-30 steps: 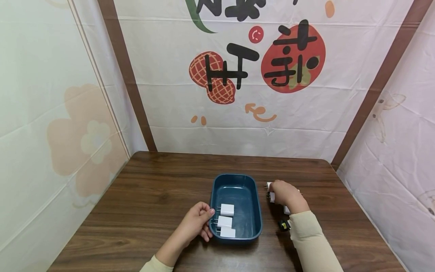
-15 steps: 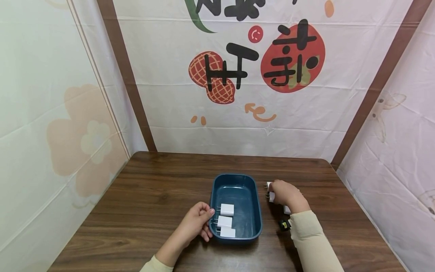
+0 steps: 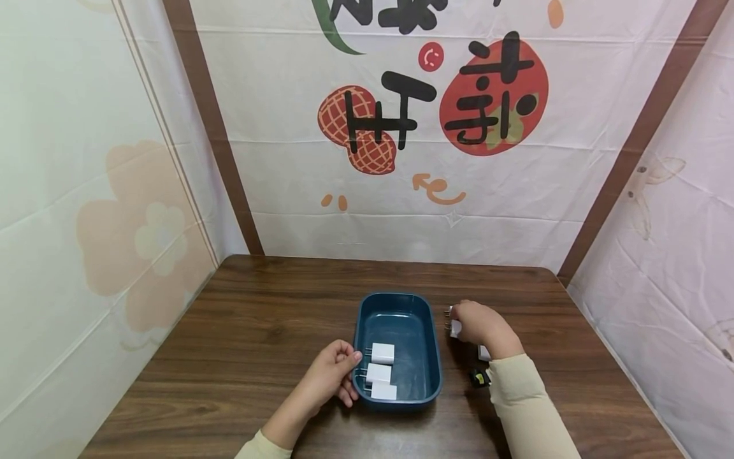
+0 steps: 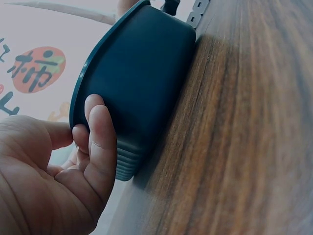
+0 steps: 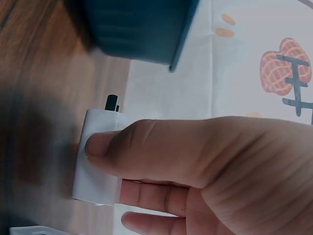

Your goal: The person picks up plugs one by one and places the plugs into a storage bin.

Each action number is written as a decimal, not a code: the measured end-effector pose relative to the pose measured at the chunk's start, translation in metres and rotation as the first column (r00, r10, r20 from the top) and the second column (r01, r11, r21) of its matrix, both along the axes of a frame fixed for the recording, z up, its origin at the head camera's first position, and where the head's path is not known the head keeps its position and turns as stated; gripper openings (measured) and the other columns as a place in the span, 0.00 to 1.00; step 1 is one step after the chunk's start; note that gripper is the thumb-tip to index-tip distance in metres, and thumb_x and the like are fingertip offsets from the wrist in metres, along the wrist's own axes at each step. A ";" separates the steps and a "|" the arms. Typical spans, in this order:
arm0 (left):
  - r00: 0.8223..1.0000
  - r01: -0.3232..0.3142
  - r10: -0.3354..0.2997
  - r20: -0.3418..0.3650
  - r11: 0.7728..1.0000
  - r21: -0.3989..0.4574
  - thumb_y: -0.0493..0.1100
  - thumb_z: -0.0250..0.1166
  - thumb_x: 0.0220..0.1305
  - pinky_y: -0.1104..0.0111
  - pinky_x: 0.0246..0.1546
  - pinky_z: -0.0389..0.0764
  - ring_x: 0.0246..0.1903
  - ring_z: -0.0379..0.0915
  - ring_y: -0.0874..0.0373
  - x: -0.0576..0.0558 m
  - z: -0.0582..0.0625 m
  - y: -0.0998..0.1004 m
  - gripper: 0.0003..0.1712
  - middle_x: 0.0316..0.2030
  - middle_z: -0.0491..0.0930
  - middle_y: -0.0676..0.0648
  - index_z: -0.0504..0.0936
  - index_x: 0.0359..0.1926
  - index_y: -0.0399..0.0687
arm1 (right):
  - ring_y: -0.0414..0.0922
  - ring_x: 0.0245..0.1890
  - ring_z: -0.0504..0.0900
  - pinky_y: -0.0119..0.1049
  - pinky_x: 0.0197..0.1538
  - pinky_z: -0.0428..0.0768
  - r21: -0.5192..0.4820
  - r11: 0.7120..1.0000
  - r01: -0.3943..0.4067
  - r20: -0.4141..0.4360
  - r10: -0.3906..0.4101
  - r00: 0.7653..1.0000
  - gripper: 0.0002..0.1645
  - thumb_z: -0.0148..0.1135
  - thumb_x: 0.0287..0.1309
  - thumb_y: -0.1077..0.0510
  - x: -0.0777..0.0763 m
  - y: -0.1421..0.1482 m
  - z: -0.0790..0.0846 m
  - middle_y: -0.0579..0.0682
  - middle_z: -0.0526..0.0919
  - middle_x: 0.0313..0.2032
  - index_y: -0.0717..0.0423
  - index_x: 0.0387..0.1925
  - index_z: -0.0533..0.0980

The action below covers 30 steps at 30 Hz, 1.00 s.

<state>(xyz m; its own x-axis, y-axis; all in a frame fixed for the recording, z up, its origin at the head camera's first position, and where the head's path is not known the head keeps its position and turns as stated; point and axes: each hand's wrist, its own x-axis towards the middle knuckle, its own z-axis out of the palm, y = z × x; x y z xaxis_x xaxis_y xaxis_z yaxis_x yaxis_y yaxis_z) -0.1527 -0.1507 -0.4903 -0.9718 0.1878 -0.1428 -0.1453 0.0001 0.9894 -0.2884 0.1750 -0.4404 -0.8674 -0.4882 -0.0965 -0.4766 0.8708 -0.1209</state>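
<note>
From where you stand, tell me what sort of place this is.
Probably a makeshift booth set up for tabletop sorting: creased printed sheets hang on three sides of a wood-grain table, where a blue tray holds white plug adapters.

From head height, the table (image 3: 275,319) is seen from its near side, forward and down, with the blue tray (image 3: 410,338) and the printed backdrop (image 3: 287,172) taken in from farthest off. By the left wrist camera, tipped sideways, the left hand (image 4: 63,166) and the tray's outer wall (image 4: 137,73) are viewed close up, low over the table. By the right wrist camera, also tipped, the right hand (image 5: 195,161) and a white charger (image 5: 90,178) are shown near, the tray beyond. The round red print (image 4: 40,68) is shared by head and left wrist, the peanut print (image 5: 278,73) by head and right wrist.
</note>
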 end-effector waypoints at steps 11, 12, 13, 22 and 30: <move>1.000 -0.012 0.012 -0.002 1.000 0.000 0.47 0.57 0.79 0.66 0.14 0.82 0.15 0.79 0.55 0.000 0.003 -0.001 0.17 0.24 0.79 0.40 0.66 0.49 0.37 | 0.51 0.45 0.83 0.49 0.47 0.86 -0.002 1.000 0.016 -0.008 -0.016 1.000 0.19 0.70 0.58 0.65 0.012 -0.011 0.022 0.58 0.82 0.50 0.61 0.52 0.82; 1.000 -0.011 0.011 -0.004 1.000 0.002 0.47 0.57 0.79 0.66 0.14 0.82 0.15 0.79 0.55 0.000 0.004 -0.001 0.17 0.24 0.79 0.40 0.66 0.49 0.37 | 0.51 0.45 0.83 0.49 0.47 0.85 0.000 1.000 0.013 -0.012 -0.013 1.000 0.18 0.70 0.58 0.65 0.012 -0.012 0.023 0.58 0.82 0.50 0.61 0.51 0.82; 1.000 -0.010 0.010 -0.004 1.000 0.005 0.47 0.58 0.78 0.67 0.14 0.82 0.15 0.79 0.55 -0.001 0.004 0.000 0.17 0.24 0.79 0.40 0.66 0.49 0.37 | 0.50 0.44 0.83 0.48 0.46 0.85 0.003 1.000 0.011 -0.015 -0.010 1.000 0.18 0.71 0.58 0.65 0.012 -0.012 0.024 0.57 0.83 0.49 0.61 0.51 0.82; 1.000 -0.005 0.005 -0.008 1.000 0.010 0.46 0.57 0.79 0.67 0.13 0.82 0.15 0.79 0.55 0.000 0.006 0.001 0.16 0.24 0.79 0.40 0.66 0.49 0.37 | 0.47 0.38 0.80 0.47 0.43 0.84 -0.002 1.000 0.008 -0.035 -0.008 0.999 0.16 0.71 0.57 0.63 0.013 -0.016 0.028 0.55 0.82 0.44 0.61 0.48 0.82; 1.000 -0.007 0.007 0.001 1.000 0.006 0.46 0.57 0.79 0.67 0.13 0.81 0.15 0.78 0.55 0.003 0.005 -0.001 0.15 0.23 0.78 0.42 0.66 0.48 0.37 | 0.46 0.37 0.80 0.45 0.42 0.85 -0.021 1.000 0.012 -0.036 -0.013 0.999 0.16 0.72 0.59 0.60 0.015 -0.024 0.039 0.54 0.82 0.43 0.59 0.48 0.82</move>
